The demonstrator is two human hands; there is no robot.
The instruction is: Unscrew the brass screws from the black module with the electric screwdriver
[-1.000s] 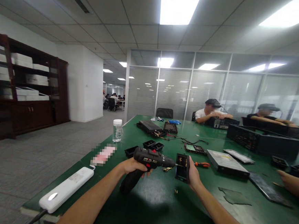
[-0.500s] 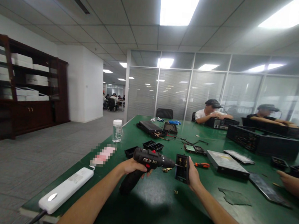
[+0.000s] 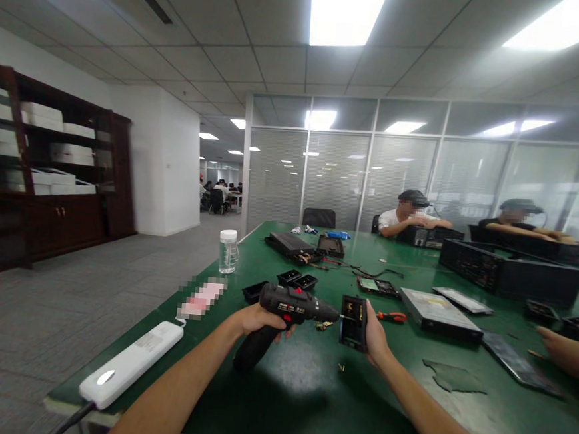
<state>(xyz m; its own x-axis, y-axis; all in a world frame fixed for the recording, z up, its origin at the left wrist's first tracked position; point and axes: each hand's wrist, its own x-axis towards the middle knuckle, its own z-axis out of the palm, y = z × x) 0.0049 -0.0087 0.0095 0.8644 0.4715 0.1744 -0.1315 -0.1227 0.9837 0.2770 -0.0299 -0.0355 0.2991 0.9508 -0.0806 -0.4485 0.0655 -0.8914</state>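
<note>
My left hand (image 3: 257,319) is wrapped round the grip of a black cordless drill (image 3: 290,304) with red switches. The drill points right, and its bit reaches a black plastic box-like part (image 3: 354,324) with brass-coloured pieces inside. That part is held up by its right side in my right hand (image 3: 375,334), open face toward me. Whether the bit sits in a screw is too small to tell. Beneath them on the green table (image 3: 299,405) lie a few small brass-coloured bits (image 3: 341,367). More black plastic trays (image 3: 297,280) rest behind the drill.
A white power strip (image 3: 132,363) and a clear bottle (image 3: 227,252) stand along the left edge. Right of my hands lie an orange-handled screwdriver (image 3: 392,317), a silver disc drive (image 3: 439,316) and a dark panel (image 3: 521,362). Another person's hand (image 3: 572,353) is at far right.
Both hands, the drill and the black plastic part hold nearly the same pose. The view has shifted very slightly.
</note>
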